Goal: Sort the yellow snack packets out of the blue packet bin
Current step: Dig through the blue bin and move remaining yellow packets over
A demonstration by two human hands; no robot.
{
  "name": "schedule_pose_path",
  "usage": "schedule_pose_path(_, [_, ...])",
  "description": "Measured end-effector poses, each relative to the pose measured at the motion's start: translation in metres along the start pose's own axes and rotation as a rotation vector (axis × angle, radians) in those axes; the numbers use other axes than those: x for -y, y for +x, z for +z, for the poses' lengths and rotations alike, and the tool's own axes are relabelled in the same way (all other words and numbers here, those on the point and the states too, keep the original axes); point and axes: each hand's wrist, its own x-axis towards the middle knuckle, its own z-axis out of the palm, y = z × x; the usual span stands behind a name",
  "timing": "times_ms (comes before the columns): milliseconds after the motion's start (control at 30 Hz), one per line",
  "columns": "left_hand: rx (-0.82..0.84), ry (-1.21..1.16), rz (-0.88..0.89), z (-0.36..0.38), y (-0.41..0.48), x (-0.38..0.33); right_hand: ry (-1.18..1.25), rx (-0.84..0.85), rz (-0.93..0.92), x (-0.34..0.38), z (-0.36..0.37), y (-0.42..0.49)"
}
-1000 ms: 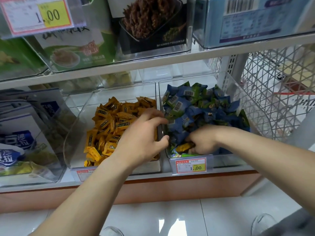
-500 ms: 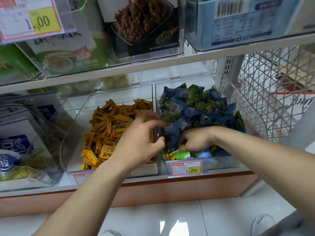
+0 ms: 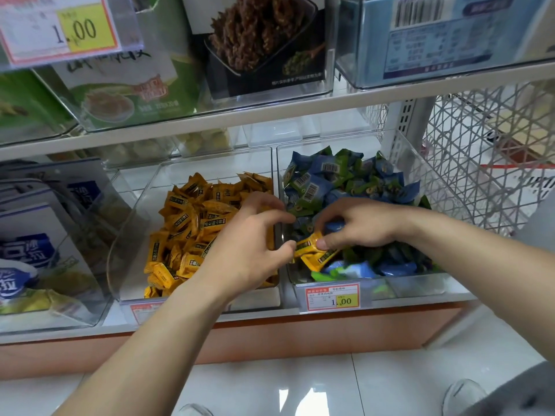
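A clear bin point(image 3: 420, 285) on the lower shelf holds a heap of blue and green snack packets point(image 3: 336, 181). Left of it, a second clear bin point(image 3: 144, 205) is filled with yellow packets point(image 3: 192, 223). My right hand point(image 3: 357, 225) is low at the front left of the blue bin, with thumb and fingers pinching yellow snack packets point(image 3: 312, 250) lifted above the blue ones. My left hand point(image 3: 249, 250) hovers over the divider between the two bins, fingers curled and apart, its thumb touching the end of the held yellow packets.
A price tag reading 1.00 point(image 3: 332, 297) hangs on the blue bin's front. Blue and white bags point(image 3: 27, 253) fill a bin at the far left. The upper shelf point(image 3: 270, 112) carries boxed goods. A white wire basket point(image 3: 486, 151) stands at the right.
My right hand has drawn yellow packets up out of the blue heap toward the left front corner. My left hand has shifted right until its thumb meets them.
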Motion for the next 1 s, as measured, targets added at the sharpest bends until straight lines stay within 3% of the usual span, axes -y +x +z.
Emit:
schedule_pose_path(133, [-0.078,0.082,0.013,0.002,0.001,-0.006,0.073,-0.185,-0.073,0.003,-0.013,-0.006])
schedule_pose_path(300, [-0.146,0.201,0.120,0.008,0.006,-0.026,0.383,-0.343,-0.162,0.016,-0.018,-0.011])
schedule_pose_path(567, [-0.260,-0.273,0.071,0.005,0.014,-0.031,0.795,-0.381,-0.110,0.024,-0.008,-0.012])
schedule_pose_path(667, [-0.323,-0.281,-0.024,-0.013,0.016,-0.019,0.450,-0.463,-0.059,0.013,-0.019,-0.017])
schedule_pose_path(733, [-0.338,-0.093,-0.095,-0.025,0.015,-0.001,0.119,-0.444,0.038,-0.001,-0.028,-0.022])
schedule_pose_path(833, [-0.221,0.162,-0.286,-0.035,0.013,0.021,-0.256,-0.416,0.151,-0.014,-0.036,-0.027])
schedule_pose_path(900, [-0.169,0.268,-0.320,-0.032,0.011,0.021,-0.314,-0.501,0.102,-0.012,-0.033,-0.024])
schedule_pose_path(1000, [-0.228,0.259,-0.172,-0.024,0.010,0.003,-0.223,-0.493,-0.011,-0.002,-0.018,-0.013])
